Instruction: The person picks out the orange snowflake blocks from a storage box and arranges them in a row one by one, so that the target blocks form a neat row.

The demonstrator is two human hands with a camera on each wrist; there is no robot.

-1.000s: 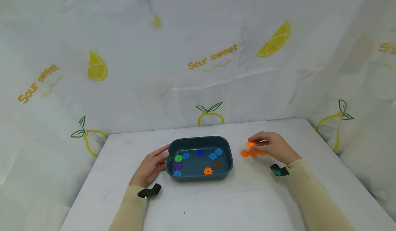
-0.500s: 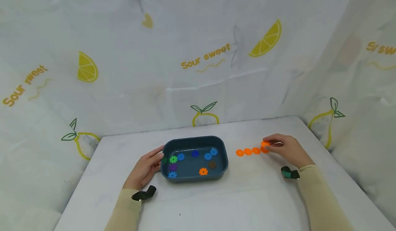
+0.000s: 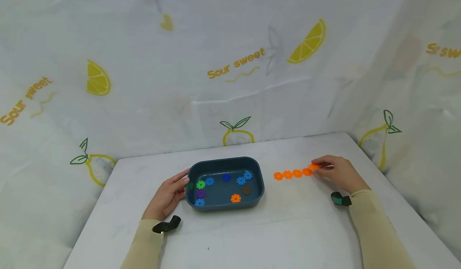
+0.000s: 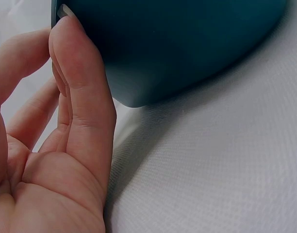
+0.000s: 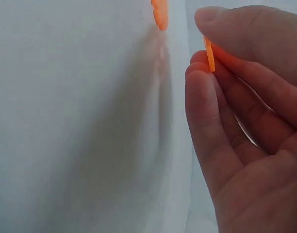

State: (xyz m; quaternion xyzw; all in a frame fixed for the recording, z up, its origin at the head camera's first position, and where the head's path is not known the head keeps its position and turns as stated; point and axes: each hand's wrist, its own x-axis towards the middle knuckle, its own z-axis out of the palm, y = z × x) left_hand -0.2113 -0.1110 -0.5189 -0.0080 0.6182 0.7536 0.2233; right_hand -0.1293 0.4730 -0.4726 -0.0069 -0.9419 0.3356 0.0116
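Observation:
My left hand holds the left wall of a dark blue plastic tray, with the thumb at the rim. In the left wrist view, the fingers meet the tray's edge. My right hand pinches an orange notched disc between thumb and fingertips. That disc is at the right end of a row of orange notched discs on the table; whether it touches the row, I cannot tell. Inside the tray lie several loose discs, among them a green one and an orange one.
The white table runs up to a white cloth backdrop printed with lemons and lettering, which also closes off both sides. A dark wrist device sits at the left cuff, another device at the right.
The right hand has moved right along the orange row with its disc, then lowered the disc to the row's right end. My left hand keeps its hold on the tray; the view shifted slightly.

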